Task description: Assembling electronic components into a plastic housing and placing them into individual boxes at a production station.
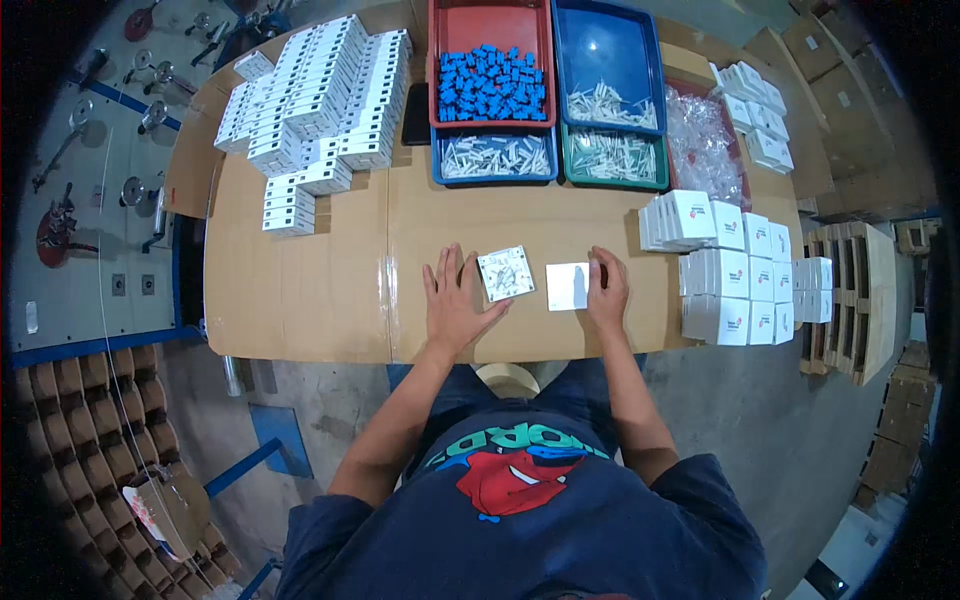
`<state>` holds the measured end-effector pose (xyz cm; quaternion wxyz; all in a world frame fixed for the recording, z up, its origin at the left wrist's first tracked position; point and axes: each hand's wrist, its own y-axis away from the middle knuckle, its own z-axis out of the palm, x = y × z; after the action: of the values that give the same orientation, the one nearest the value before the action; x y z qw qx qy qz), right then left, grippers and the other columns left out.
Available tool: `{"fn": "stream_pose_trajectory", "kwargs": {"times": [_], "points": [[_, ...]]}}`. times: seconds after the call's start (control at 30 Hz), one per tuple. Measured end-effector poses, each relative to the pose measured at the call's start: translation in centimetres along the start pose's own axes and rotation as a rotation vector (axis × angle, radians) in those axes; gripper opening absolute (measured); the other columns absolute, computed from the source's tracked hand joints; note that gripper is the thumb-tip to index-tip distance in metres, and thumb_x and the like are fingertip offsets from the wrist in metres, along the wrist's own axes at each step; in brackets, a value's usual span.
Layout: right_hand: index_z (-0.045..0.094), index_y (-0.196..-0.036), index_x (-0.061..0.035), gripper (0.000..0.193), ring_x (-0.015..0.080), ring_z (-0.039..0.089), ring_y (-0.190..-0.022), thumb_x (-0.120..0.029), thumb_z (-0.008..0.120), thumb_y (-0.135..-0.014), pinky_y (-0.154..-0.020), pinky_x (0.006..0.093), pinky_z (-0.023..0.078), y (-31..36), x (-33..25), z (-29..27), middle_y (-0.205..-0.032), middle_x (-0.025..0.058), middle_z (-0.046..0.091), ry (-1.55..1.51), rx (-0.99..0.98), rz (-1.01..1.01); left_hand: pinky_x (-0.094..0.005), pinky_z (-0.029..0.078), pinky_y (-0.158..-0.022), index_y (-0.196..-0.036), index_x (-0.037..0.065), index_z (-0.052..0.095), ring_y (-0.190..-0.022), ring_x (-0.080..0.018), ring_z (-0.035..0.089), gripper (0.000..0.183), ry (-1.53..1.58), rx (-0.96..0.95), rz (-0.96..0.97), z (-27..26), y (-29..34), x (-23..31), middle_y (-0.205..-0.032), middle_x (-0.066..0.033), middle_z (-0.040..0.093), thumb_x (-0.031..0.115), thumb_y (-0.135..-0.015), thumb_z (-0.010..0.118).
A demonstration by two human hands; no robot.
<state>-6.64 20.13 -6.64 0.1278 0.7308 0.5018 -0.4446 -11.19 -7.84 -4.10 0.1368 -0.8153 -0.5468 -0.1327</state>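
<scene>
My left hand (456, 308) lies on the cardboard-covered table with its fingers spread. Its thumb and index finger are beside a square white device (506, 273), whose face with internal parts is turned up. A little to the right is a plain white square plate (566, 288). At that plate's right edge my right hand (608, 290) has its fingers drawn together on it, and a grey shadow falls across the plate. The right thumb is partly hidden.
Stacked white boxes (325, 90) stand at the back left; more white boxes (720, 270) are at the right. Behind my hands are a red bin (490, 22) with blue parts, a blue tray (610, 45) and a green tray (617, 184) with white pieces, and clear plastic bags (705, 140).
</scene>
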Motion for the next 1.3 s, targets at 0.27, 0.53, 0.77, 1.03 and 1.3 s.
{"fn": "stream_pose_trajectory", "kwargs": {"times": [0.27,0.53,0.77,1.03,1.3], "points": [[0.067,-0.119,-0.003,0.024,0.0324,0.062,-0.113,-0.013,0.063,-0.098,-0.098,0.0409,0.05,0.2,0.0,0.0,-0.118,0.0154,0.067,-0.037,0.009,0.008,-0.0621,0.01,-0.122,-0.152,0.006,0.042,-0.154,-0.0337,0.021,0.099,0.003,-0.007,-0.01,-0.3,0.2,0.2,-0.161,-0.0209,0.03,0.071,-0.08,0.066],[0.067,-0.116,-0.0026,0.022,0.0332,0.062,-0.114,-0.01,0.064,-0.096,-0.099,0.0415,0.05,0.0,-0.1,0.0,-0.12,0.0158,0.067,-0.009,0.007,-0.004,-0.0615,0.01,-0.123,-0.151,0.005,0.044,-0.154,-0.0334,0.021,0.098,0.007,0.005,-0.009,-0.1,0.2,0.0,-0.161,-0.0201,0.03,0.07,-0.081,0.066],[0.067,-0.116,-0.002,0.022,0.0327,0.063,-0.113,-0.009,0.065,-0.095,-0.099,0.041,0.05,-0.1,-0.1,0.0,-0.119,0.0155,0.068,-0.006,0.011,0.007,-0.0611,0.009,-0.123,-0.151,0.006,0.044,-0.154,-0.033,0.02,0.097,0.008,-0.01,-0.01,-0.1,0.0,0.0,-0.162,-0.02,0.028,0.069,-0.081,0.066],[0.067,-0.116,-0.0018,0.022,0.025,0.066,-0.106,-0.01,0.065,-0.096,-0.09,0.0371,0.053,-1.6,-0.8,0.4,-0.112,0.0123,0.07,-0.261,0.029,0.324,-0.0613,0.007,-0.123,-0.153,0.007,0.042,-0.155,-0.0325,0.017,0.098,0.001,-0.028,-0.018,0.0,0.1,-0.1,-0.163,-0.0187,0.026,0.07,-0.082,0.064],[0.067,-0.109,-0.0015,0.017,0.034,0.068,-0.086,-0.012,0.065,-0.096,-0.075,0.0419,0.053,-17.0,-8.9,7.9,-0.091,0.0165,0.07,-0.111,-0.029,-0.177,-0.0627,0.009,-0.122,-0.149,0.003,0.046,-0.153,-0.0351,0.023,0.097,0.03,0.0,-0.015,-0.6,0.1,0.0,-0.16,-0.0216,0.031,0.066,-0.08,0.07]]}}
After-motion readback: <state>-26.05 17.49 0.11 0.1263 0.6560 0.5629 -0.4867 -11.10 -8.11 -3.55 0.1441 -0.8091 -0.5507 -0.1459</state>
